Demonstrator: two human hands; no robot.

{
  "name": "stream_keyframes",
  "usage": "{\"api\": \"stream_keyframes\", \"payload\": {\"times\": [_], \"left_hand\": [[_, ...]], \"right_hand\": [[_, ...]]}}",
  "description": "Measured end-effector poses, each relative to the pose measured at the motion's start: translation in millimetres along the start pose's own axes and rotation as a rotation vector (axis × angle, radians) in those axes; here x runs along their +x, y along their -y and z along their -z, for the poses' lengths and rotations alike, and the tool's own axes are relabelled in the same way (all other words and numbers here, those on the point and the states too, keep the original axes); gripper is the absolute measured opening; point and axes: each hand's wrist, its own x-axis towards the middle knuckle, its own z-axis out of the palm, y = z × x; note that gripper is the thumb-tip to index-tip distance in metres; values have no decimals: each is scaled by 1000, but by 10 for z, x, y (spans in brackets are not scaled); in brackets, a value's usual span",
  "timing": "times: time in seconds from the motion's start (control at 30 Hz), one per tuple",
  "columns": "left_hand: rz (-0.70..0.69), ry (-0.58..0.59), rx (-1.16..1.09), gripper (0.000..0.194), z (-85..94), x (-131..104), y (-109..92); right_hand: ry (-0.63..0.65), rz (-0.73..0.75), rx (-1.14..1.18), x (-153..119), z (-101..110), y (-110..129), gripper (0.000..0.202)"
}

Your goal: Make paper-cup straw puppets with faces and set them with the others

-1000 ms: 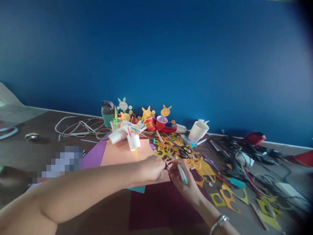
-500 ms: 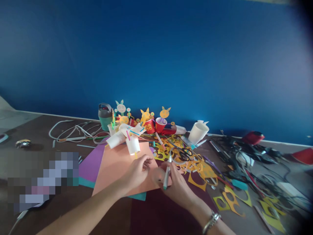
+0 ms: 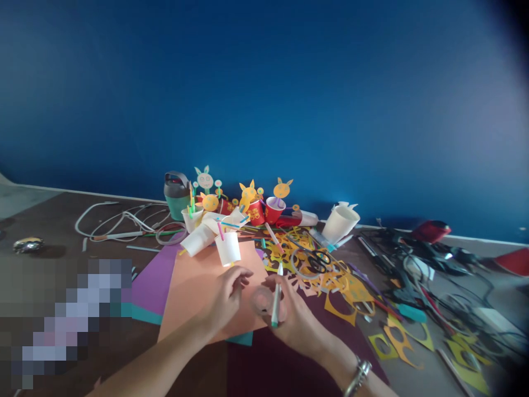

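My right hand (image 3: pixel 300 317) is closed around a white marker pen (image 3: pixel 276 300) with a green end, its tip pointing away from me. Against the same hand's fingers is a round, see-through thing (image 3: pixel 261 302), blurred, with a pinkish middle; its kind is unclear. My left hand (image 3: pixel 225 292) hovers at or rests on a sheet of orange paper (image 3: pixel 194 286), fingers loosely bent and apart, nothing visible in them. Just beyond it stands a white paper cup (image 3: pixel 228 248) with a pink straw piece on it, beside another white cup (image 3: pixel 198 238) lying tilted.
Red cups (image 3: pixel 275 209) with yellow paper animal heads stand by the blue wall, near a green-grey bottle (image 3: pixel 177 198). Yellow paper scraps (image 3: pixel 343 306) and black scissors (image 3: pixel 319 260) lie right of the paper. Cables (image 3: pixel 446 298) tangle at far right. Purple paper (image 3: pixel 152 275) shows on the left.
The view has shifted slightly. My right hand has tilted the marker more upright, and the round see-through thing shows more plainly, nearer my left hand. My left fingers have straightened a little.
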Motion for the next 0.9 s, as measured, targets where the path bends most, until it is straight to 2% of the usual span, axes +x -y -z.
{"api": "stream_keyframes", "payload": {"times": [0.13,0.33,0.4,0.5,0.53,0.57,0.63,0.7,0.9], "left_hand": [[-71,30,71,18,103,-19,-100],[-173,205,257,26,219,-73,-243],[-190,246,306,31,239,-84,-275],[-197,304,384,40,239,-102,-289],[-196,318,408,44,230,-109,-284],[-190,334,431,50,217,-116,-274],[-182,371,471,65,183,-130,-250],[-189,403,493,69,148,-141,-228],[-187,351,457,52,92,-148,-209]], "right_hand": [[68,51,-67,29,-66,41,61],[156,82,28,52,-90,98,61],[107,63,140,69,-64,54,54],[-100,-44,379,111,-3,-85,19],[-148,-96,459,126,14,-137,17],[-174,-139,524,138,28,-185,23],[-177,-190,584,155,39,-260,34],[-154,-205,553,166,29,-305,34],[-86,-288,431,215,-77,-374,25]]}}
